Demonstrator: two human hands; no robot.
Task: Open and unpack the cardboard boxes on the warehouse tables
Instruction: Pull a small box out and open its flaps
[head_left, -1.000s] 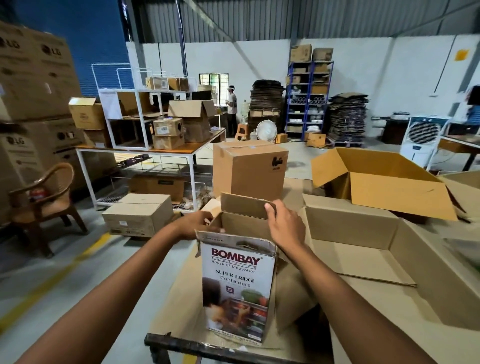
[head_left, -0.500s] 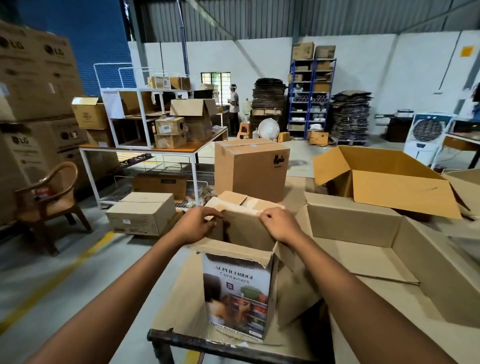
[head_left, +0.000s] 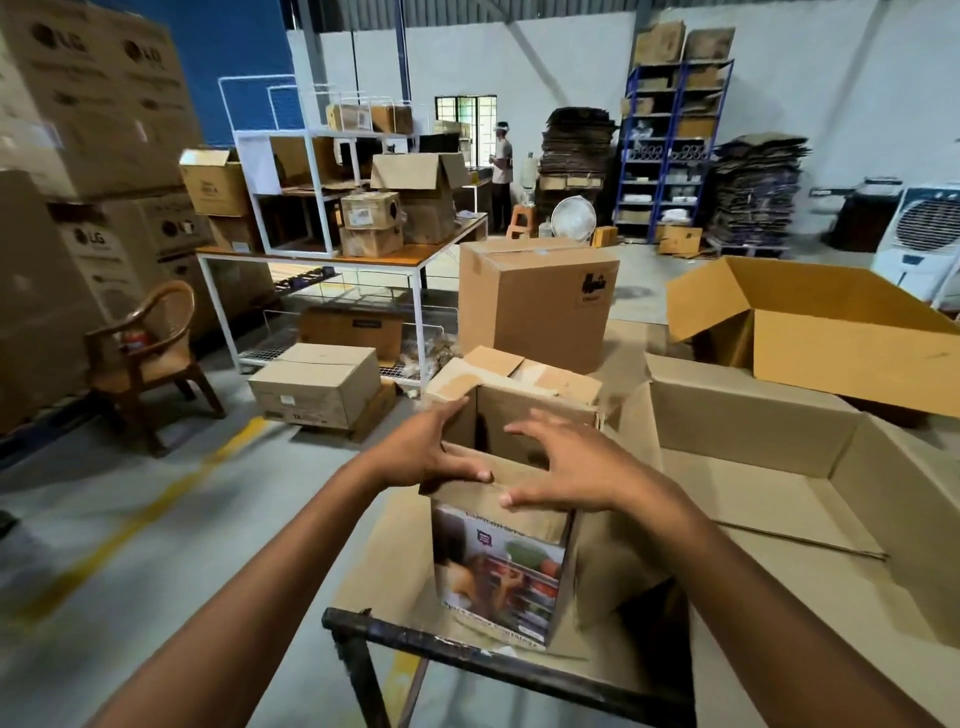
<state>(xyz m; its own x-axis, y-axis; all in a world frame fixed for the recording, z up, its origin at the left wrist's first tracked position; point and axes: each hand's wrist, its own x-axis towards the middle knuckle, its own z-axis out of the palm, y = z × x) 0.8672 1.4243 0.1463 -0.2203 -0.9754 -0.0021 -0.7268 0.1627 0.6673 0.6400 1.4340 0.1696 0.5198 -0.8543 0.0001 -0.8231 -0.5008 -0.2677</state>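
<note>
The printed product box (head_left: 498, 577) stands upright at the near edge of the surface (head_left: 379, 582), top flaps open, its inside too dark to read. The left hand (head_left: 421, 452) grips its left rim. The right hand (head_left: 566, 467) spreads loose fingers over the opening, thumb on the near flap. A taped carton (head_left: 535, 306) stands just beyond.

Near table (head_left: 467, 653): one printed box (head_left: 498, 571), one sealed box (head_left: 535, 306), two open boxes (head_left: 841, 358) (head_left: 753, 441); one chair (head_left: 150, 353).
</note>
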